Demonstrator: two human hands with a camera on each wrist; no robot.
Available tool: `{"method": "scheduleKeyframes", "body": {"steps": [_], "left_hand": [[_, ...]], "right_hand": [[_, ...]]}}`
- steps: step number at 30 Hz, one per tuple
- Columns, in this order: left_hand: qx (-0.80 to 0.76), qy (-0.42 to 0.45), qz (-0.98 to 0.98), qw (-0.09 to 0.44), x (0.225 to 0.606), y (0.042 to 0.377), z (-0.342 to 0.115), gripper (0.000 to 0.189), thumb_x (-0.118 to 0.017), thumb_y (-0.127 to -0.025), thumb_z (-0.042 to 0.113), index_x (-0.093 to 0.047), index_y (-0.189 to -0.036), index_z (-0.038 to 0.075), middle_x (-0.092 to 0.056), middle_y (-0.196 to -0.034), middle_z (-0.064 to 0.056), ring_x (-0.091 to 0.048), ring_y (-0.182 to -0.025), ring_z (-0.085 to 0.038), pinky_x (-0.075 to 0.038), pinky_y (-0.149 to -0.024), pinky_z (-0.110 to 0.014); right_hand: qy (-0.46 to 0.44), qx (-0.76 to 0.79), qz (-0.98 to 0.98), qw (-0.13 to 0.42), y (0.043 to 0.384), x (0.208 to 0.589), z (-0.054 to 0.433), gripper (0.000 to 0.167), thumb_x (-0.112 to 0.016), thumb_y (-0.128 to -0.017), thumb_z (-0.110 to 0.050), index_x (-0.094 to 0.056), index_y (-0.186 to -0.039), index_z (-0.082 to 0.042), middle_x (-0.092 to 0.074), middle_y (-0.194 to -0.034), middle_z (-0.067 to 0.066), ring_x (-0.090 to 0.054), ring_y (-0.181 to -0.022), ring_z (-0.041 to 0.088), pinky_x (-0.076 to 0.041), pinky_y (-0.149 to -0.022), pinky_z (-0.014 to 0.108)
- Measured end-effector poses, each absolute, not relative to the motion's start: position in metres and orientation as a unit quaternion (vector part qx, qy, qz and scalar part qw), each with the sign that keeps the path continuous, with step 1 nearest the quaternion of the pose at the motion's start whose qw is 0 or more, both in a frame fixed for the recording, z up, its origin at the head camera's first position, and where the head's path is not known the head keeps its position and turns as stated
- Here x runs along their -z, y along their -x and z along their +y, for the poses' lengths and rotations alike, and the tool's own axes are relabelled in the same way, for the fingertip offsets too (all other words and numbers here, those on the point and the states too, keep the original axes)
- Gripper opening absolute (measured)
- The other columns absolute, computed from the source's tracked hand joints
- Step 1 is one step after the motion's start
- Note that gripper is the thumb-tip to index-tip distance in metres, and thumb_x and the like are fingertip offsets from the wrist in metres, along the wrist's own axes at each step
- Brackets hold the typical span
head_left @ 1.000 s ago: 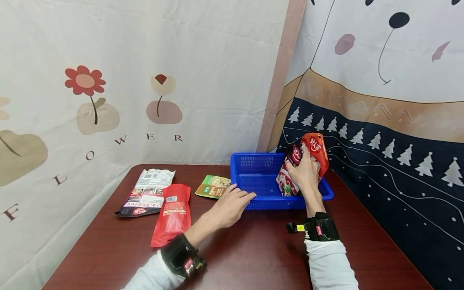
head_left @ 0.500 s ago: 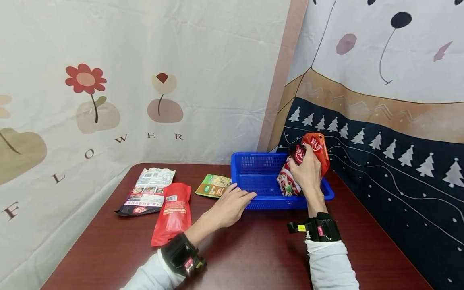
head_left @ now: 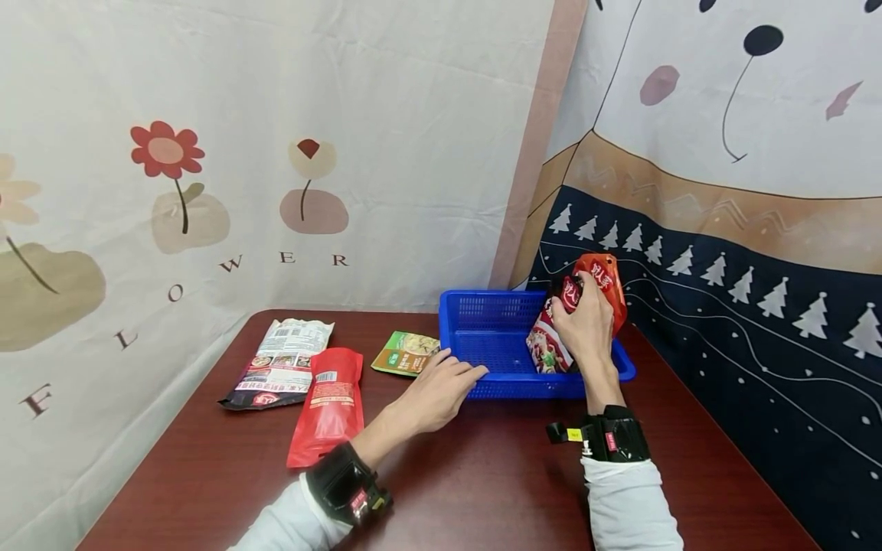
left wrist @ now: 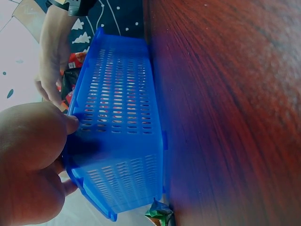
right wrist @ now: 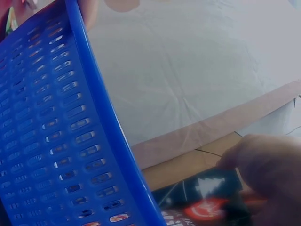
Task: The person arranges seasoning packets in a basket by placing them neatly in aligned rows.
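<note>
Wall cloth point(head_left: 413, 107) carries spaced letters reading F L O W E R. Right hand point(head_left: 586, 325) grips the dark packet point(head_left: 549, 344) near its top, fingers curled on it; packet stands tilted in the right end of the blue basket point(head_left: 524, 387), orange packet point(head_left: 609, 282) behind. Both bear white characters on a red emblem, too small to read surely. Left hand point(head_left: 441, 390) holds the basket's near-left corner, fingers hooked over the rim. On the surface point(head_left: 482, 478) to the left: green packet point(head_left: 403, 354) beside the basket, red pouch point(head_left: 334, 417) with barcode, black-and-white bag point(head_left: 284, 363) partly under it. Left wrist view adds the slotted outer walls and fingertips at the rim; right wrist view, the dark packet's red oval close up, blurred.
</note>
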State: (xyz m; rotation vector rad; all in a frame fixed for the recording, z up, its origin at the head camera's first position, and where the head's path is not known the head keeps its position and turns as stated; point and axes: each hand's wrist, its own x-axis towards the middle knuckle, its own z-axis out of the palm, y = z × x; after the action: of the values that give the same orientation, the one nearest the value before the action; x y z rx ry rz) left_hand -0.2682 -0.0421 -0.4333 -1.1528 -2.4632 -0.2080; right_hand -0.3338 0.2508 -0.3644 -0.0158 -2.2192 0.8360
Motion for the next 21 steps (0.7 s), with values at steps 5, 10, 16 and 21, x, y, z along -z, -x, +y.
{"method": "scheduleKeyframes", "body": {"steps": [5,10,16,21], "left_hand": [[0.075,0.414,-0.884,0.205,0.4322,0.2669,-0.0421,0.035,-0.059,-0.117,0.016,-0.07,-0.15,0.014,-0.082,-0.134,-0.004,-0.074,-0.126,-0.024,-0.047,-0.13,-0.057],[0.071,0.412,-0.885,0.204,0.4322,0.2671,-0.0419,0.035,-0.058,-0.118,0.016,-0.07,-0.151,0.015,-0.082,-0.134,-0.003,-0.074,-0.126,-0.024,-0.046,-0.131,-0.056],[0.071,0.416,-0.881,0.215,0.4311,0.2664,-0.0429,0.034,-0.06,-0.117,0.017,-0.07,-0.149,0.014,-0.083,-0.132,-0.004,-0.074,-0.124,-0.024,-0.048,-0.129,-0.056],[0.073,0.417,-0.88,0.216,0.4304,0.2663,-0.0431,0.034,-0.059,-0.117,0.017,-0.07,-0.149,0.014,-0.083,-0.132,-0.004,-0.075,-0.124,-0.024,-0.048,-0.129,-0.056]], "right_hand": [[0.028,-0.318,-0.88,0.351,0.3321,0.3647,0.2519,0.061,-0.074,-0.102,-0.022,-0.057,-0.155,0.004,-0.07,-0.139,0.038,-0.068,-0.126,0.061,-0.054,-0.111,0.071],[0.054,-0.274,-0.923,0.266,0.3301,0.3652,0.2546,0.049,-0.068,-0.106,-0.022,-0.065,-0.142,0.01,-0.072,-0.133,0.042,-0.071,-0.117,0.063,-0.058,-0.101,0.071],[0.063,-0.237,-0.958,0.146,0.3293,0.3637,0.2574,0.038,-0.069,-0.106,-0.022,-0.072,-0.117,0.014,-0.075,-0.118,0.04,-0.075,-0.102,0.052,-0.062,-0.083,0.06],[0.057,-0.234,-0.962,0.131,0.3314,0.3663,0.2583,0.03,-0.068,-0.104,-0.017,-0.075,-0.115,0.01,-0.078,-0.11,0.035,-0.074,-0.092,0.043,-0.06,-0.077,0.053]]}}
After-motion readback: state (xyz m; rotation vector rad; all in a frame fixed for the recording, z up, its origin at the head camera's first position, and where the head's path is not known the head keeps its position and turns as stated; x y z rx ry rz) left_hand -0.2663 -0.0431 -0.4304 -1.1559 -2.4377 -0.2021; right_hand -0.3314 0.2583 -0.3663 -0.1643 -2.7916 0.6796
